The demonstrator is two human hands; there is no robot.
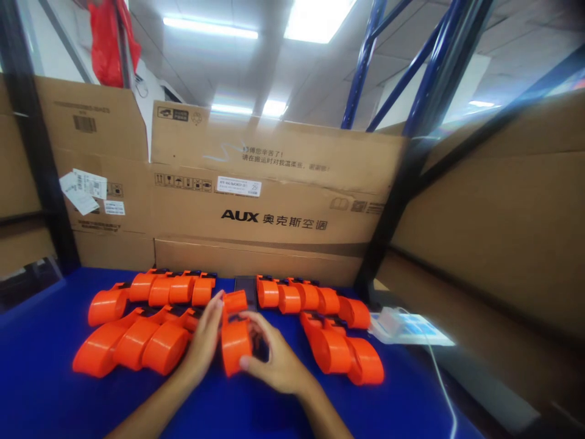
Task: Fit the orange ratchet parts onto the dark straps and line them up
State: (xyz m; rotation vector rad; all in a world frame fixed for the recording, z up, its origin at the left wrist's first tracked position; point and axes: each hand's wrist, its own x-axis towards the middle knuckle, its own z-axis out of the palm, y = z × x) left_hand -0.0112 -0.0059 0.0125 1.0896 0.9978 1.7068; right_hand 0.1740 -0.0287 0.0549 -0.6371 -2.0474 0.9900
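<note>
My right hand point(275, 360) is closed on an orange ring-shaped piece point(236, 346), thumb at its lower right edge and fingers curled round the far side. A dark part shows between those fingers and the orange surface. At the left edge of the same piece is my left hand point(207, 332), its fingertips against an upright orange strip. Its thumb is hidden. Just above, a second orange band point(235, 300) shows; whether it joins the held piece I cannot tell. Similar orange pieces with dark clip-like parts lie left point(164, 347) and right point(329, 349) of my hands.
The blue table top point(196, 408) carries several more orange pieces in a back row point(180, 289). Behind stands a printed cardboard wall point(274, 201) between dark posts point(388, 219). To the right lie a white-and-blue packet point(414, 328) and a white cable point(441, 381).
</note>
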